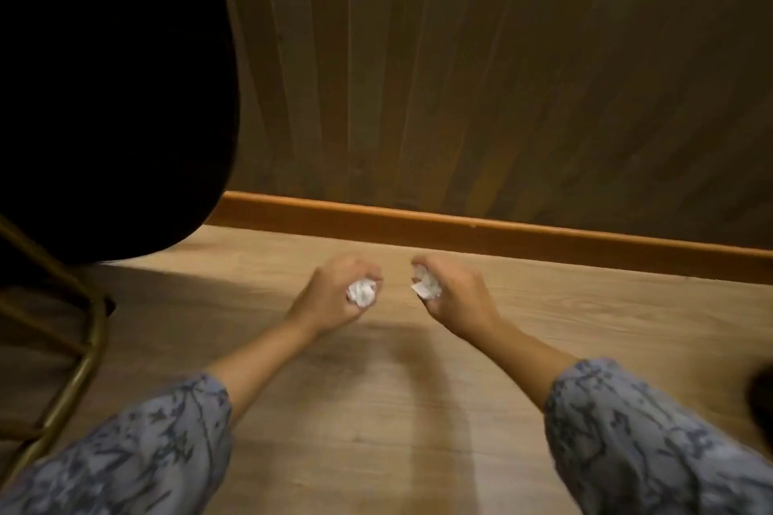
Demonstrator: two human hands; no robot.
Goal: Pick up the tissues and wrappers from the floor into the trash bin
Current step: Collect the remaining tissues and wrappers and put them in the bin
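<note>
White crumpled tissue [361,292] gripped in curled left hand [334,297] fingers | second crumpled wad [426,286] gripped in right hand [456,297] | both above floor [376,410] near skirting edge | trash bin unseen; drop-off remains

The scene was dim and warm-toned. The chair seat [104,88] read as near-black, without detail. Soft shadows fell across the wooden floor [376,410] beneath the arms. The skirting board [481,232] bowed with wide-angle distortion, and the patterned sleeves [652,443] were slightly blurred.
</note>
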